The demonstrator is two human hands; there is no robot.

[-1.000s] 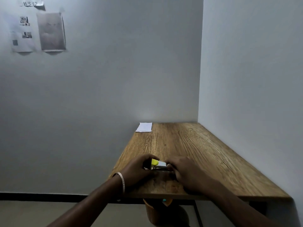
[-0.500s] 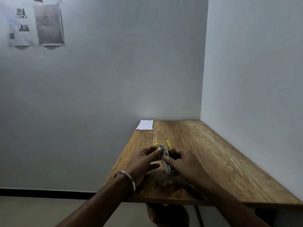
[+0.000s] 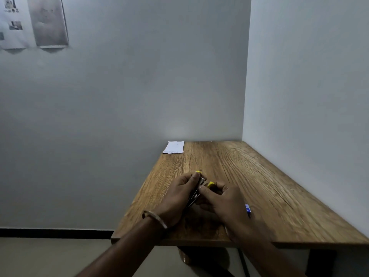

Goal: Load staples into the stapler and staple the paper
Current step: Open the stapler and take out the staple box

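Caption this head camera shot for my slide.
Both hands, left hand and right hand, hold an opened stapler over a wooden table.

small yellow-tipped metal stapler [image 3: 199,185] hinged open above the near desk, white paper [image 3: 174,147] flat at far-left corner

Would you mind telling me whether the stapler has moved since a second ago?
Yes. The stapler then lay flat near the table's front edge; both hands now hold it opened, lifted and farther from that edge, towards the paper.

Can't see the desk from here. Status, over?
Left hand and right hand both grip the stapler, opened. Paper untouched at far edge. Nothing in the way.
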